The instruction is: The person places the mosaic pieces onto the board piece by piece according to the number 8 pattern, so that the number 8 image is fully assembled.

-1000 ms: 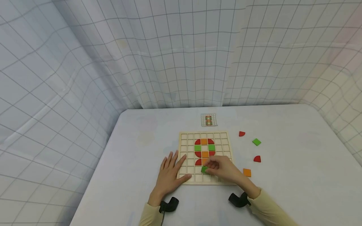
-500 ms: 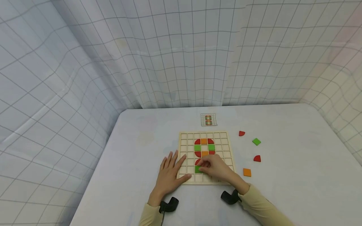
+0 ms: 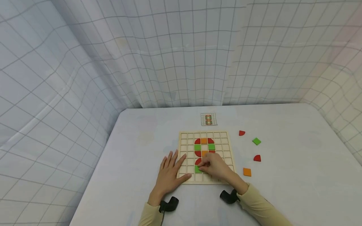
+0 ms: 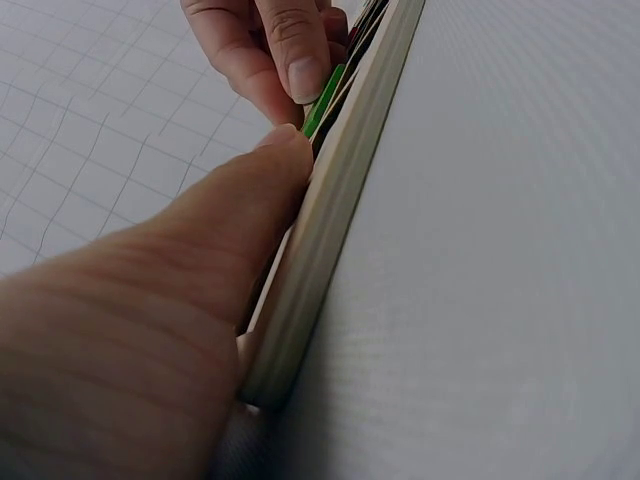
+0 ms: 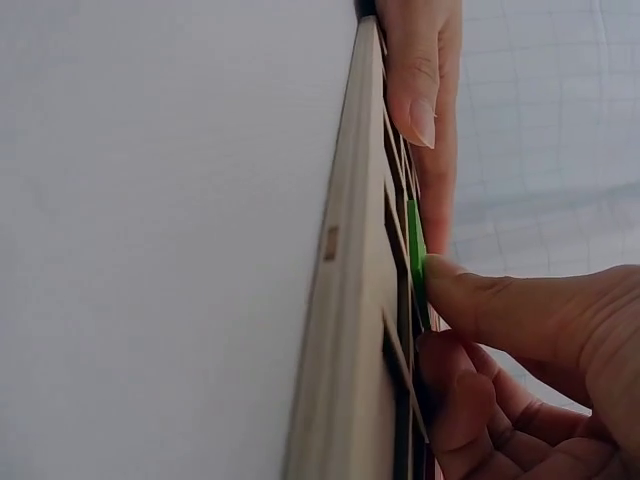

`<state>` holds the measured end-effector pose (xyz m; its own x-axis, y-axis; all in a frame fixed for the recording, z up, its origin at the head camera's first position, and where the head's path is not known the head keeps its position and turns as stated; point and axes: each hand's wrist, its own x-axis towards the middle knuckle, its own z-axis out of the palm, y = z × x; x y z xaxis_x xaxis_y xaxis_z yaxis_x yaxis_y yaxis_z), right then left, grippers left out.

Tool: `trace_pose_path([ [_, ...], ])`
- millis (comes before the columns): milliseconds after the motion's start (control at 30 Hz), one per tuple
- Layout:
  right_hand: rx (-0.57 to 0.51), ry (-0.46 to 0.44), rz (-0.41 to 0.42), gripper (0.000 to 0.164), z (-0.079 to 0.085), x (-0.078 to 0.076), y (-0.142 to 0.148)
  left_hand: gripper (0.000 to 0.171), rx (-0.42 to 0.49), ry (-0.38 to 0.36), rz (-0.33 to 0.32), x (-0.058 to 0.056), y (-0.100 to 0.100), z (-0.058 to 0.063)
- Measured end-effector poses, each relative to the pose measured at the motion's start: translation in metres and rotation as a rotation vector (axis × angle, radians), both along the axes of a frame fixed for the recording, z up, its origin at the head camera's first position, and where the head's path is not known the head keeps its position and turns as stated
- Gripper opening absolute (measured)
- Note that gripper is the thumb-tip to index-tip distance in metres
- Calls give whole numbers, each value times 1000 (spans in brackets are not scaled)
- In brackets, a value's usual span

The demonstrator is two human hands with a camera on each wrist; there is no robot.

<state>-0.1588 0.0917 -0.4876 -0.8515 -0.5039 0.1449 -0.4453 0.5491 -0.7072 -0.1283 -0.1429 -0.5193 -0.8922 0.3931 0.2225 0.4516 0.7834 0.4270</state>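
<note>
A pale wooden grid board (image 3: 183,142) lies on the table. Flat across its left edge rests my left hand (image 3: 168,176), fingers spread and straight. My right hand (image 3: 216,165) reaches over the lower middle and pinches a green square tile (image 3: 197,169) with thumb and curled fingers. This tile sits at a cell below a red quarter-circle piece (image 3: 198,161); in the right wrist view the green tile (image 5: 415,232) stands slightly proud of the grid. Further up, red, orange and green pieces fill several cells. The right hand hides some cells beneath it.
To the board's right lie two red quarter-circle pieces (image 3: 257,158), a green tile (image 3: 256,141) and an orange tile (image 3: 247,172). Behind the board is a small pattern card (image 3: 208,119). Checked white curtains (image 3: 181,62) enclose the table's far and side edges.
My right hand has moved left with the green tile, from the middle column to the cell beneath the red piece, then nearly stopped. The left hand has stayed in place.
</note>
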Motion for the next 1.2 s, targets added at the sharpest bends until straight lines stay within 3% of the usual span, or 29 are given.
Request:
trace_pose_path([
  [400, 65, 19, 48, 13, 2, 10, 8, 75, -14, -21, 7, -1, -2, -1],
  [667, -62, 90, 31, 12, 2, 21, 37, 76, -13, -26, 9, -1, -1, -1],
  [900, -91, 209, -164, 17, 5, 22, 88, 76, -7, -22, 4, -1, -1, -1],
  [1067, -3, 279, -365, 14, 6, 22, 126, 76, -2, -26, 2, -1, -1, 0],
  [1200, 97, 247, -527, 14, 6, 25, 148, 75, -6, -29, 1, -1, -2, 0],
])
